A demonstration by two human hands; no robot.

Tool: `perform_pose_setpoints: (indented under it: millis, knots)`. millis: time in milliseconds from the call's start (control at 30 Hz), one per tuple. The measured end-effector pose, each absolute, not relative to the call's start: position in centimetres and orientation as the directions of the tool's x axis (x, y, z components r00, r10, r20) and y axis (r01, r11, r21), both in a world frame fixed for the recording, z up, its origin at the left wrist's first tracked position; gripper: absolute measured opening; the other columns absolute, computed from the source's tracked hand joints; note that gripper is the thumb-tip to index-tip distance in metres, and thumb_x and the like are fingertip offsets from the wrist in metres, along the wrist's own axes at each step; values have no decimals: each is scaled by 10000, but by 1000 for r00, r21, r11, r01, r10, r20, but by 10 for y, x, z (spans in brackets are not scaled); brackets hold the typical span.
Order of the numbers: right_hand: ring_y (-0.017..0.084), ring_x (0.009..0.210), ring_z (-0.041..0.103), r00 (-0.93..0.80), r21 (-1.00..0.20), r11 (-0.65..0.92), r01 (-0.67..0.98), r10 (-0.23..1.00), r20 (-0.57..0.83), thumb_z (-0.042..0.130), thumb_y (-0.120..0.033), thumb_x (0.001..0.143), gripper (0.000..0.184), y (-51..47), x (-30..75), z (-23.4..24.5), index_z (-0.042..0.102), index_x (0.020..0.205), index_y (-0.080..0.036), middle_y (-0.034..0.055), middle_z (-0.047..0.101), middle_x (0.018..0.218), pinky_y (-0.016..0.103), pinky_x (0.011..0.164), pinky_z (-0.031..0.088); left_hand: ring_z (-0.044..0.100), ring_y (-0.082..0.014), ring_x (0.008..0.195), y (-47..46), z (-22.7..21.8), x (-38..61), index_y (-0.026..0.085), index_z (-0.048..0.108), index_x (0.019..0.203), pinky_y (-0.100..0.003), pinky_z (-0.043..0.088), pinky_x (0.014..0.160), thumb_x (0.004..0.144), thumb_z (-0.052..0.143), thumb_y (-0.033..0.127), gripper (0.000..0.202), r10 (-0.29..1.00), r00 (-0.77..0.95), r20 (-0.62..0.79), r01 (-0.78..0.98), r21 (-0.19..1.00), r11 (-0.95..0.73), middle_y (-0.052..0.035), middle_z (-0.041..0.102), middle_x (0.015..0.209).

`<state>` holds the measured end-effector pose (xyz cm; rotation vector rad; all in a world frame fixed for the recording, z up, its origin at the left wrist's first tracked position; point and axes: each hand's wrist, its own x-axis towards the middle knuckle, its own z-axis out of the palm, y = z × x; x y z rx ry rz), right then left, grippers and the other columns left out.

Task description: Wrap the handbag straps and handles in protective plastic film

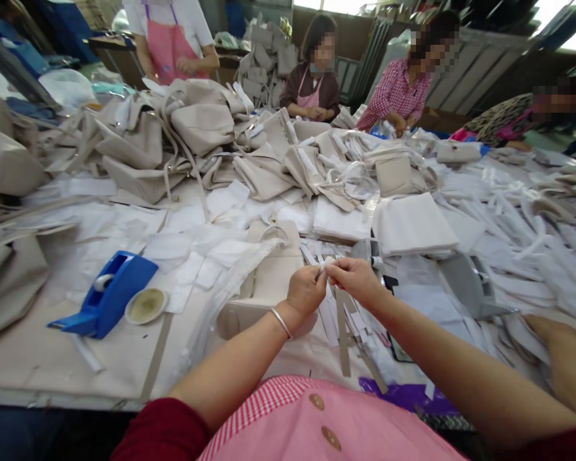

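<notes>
My left hand [307,293] and my right hand [357,280] meet in front of me with fingers pinched together. Between the fingertips shows a small white piece [323,266], thin like paper or tape; its exact kind is too small to make out. Both hands appear closed on it. Below and left of them lies a beige handbag [275,272] on the table, partly hidden by my left hand and forearm. A clear plastic bag [215,314] runs along its left side. Under my right hand are loose white and beige strips [343,333].
A blue tape dispenser [119,288] and a round dish [146,305] stand left. White sheets [415,224] and a grey tape dispenser [468,285] lie right. Beige bags [196,128] pile up behind. Another person's hand [564,346] reaches in at right; several co-workers sit or stand opposite.
</notes>
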<state>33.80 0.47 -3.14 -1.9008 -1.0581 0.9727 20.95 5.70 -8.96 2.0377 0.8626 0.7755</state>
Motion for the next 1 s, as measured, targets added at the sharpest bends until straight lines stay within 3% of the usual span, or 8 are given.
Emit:
perform_pose_setpoints:
  millis: [333, 600, 767, 867, 1000]
  knots:
    - [84, 392, 370, 441, -740, -528, 417, 829, -344, 629, -449, 723, 343, 17, 350, -53, 602, 522, -172, -29, 504, 415, 222, 396, 258, 605, -203, 753, 57, -102, 210, 190, 656, 780, -300, 421, 727, 944, 453, 277, 275, 779, 585, 226, 339, 804, -488, -101, 689, 798]
    - [97, 364, 408, 487, -666, -605, 436, 781, -391, 611, -476, 735, 360, 24, 351, -60, 594, 533, -179, -21, 501, 397, 227, 378, 285, 608, -223, 778, 55, -109, 211, 188, 636, 803, -326, 430, 741, 959, 426, 302, 285, 774, 591, 227, 354, 789, -502, -121, 676, 808]
    - [105, 313, 390, 517, -623, -647, 439, 749, -414, 624, -333, 699, 282, 33, 351, -65, 550, 469, -187, -33, 415, 313, 233, 345, 246, 609, -229, 781, 51, -114, 214, 188, 638, 810, -329, 435, 748, 952, 435, 312, 277, 791, 576, 205, 361, 805, -471, -130, 674, 815]
    - [97, 308, 376, 489, -644, -641, 419, 756, -434, 609, -298, 700, 269, 35, 351, -60, 549, 465, -183, -28, 428, 318, 229, 336, 230, 609, -225, 764, 54, -113, 213, 187, 631, 744, -325, 430, 739, 927, 470, 288, 264, 814, 554, 175, 368, 825, -428, -124, 675, 788]
    - [81, 369, 409, 404, -723, -596, 349, 792, -458, 615, -316, 724, 218, 32, 349, -47, 616, 570, -161, -3, 569, 475, 217, 357, 288, 609, -224, 737, 62, -109, 209, 182, 629, 691, -327, 416, 714, 883, 535, 299, 244, 862, 495, 110, 366, 873, -322, -117, 680, 758]
